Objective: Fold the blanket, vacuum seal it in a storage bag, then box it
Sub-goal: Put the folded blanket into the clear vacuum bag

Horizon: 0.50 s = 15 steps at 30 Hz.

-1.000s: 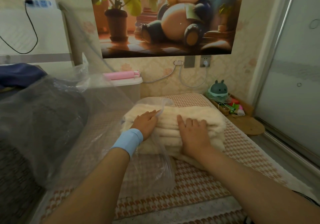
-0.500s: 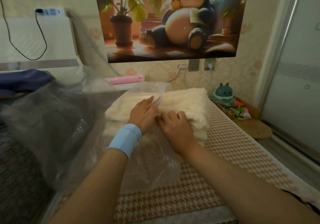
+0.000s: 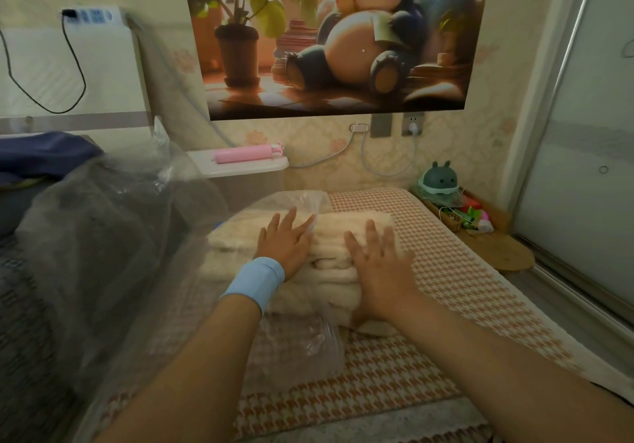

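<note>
A cream folded blanket [image 3: 338, 273] lies in a thick stack on the houndstooth bed cover [image 3: 446, 271]. A clear plastic storage bag [image 3: 295, 343] wraps its left part, and its mouth edge reaches over the top near my left fingers. My left hand [image 3: 286, 242], with a light blue wristband, rests flat on the blanket's top, fingers spread. My right hand [image 3: 379, 261] lies flat on the blanket's right end, fingers apart, holding nothing.
A second clear bag holding dark grey bedding [image 3: 103, 254] bulks at the left. Behind stands a white lidded box [image 3: 240, 168] with a pink pump [image 3: 247, 152] on it. A small round wooden stool [image 3: 497, 254] and toys [image 3: 439, 182] sit at the right, beside a sliding door [image 3: 583, 168].
The blanket was raised and pushed leftward into the bag half a second ago; now it lies flat again, and both hands have spread open on its top.
</note>
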{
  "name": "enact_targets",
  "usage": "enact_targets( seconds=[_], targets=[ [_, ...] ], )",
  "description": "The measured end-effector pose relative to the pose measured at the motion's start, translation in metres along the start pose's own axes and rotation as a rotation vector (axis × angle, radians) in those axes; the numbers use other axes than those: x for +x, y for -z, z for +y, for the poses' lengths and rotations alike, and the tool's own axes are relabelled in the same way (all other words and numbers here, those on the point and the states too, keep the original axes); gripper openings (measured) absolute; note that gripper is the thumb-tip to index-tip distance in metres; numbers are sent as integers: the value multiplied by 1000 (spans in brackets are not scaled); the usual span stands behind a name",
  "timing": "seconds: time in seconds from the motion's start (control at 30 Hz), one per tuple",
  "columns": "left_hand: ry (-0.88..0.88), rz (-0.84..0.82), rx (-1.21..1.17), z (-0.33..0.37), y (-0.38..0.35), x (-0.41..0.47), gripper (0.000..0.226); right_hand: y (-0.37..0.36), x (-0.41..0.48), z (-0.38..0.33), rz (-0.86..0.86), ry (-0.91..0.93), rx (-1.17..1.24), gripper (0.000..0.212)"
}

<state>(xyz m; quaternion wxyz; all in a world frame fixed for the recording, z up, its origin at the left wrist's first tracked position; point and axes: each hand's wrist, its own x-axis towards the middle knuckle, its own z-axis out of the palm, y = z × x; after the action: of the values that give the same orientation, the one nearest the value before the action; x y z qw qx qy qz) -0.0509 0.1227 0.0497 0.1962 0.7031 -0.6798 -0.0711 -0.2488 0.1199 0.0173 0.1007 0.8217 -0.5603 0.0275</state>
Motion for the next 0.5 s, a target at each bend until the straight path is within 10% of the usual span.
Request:
enact_targets(
  seconds=[0.23,0.5],
  targets=[
    [-56,-69,-132,21,8,0,47,-8,13,7,338,210,175,46],
    [-159,65,-248,28,39,-7,44,19,37,-18,967,440,216,33]
  ],
)
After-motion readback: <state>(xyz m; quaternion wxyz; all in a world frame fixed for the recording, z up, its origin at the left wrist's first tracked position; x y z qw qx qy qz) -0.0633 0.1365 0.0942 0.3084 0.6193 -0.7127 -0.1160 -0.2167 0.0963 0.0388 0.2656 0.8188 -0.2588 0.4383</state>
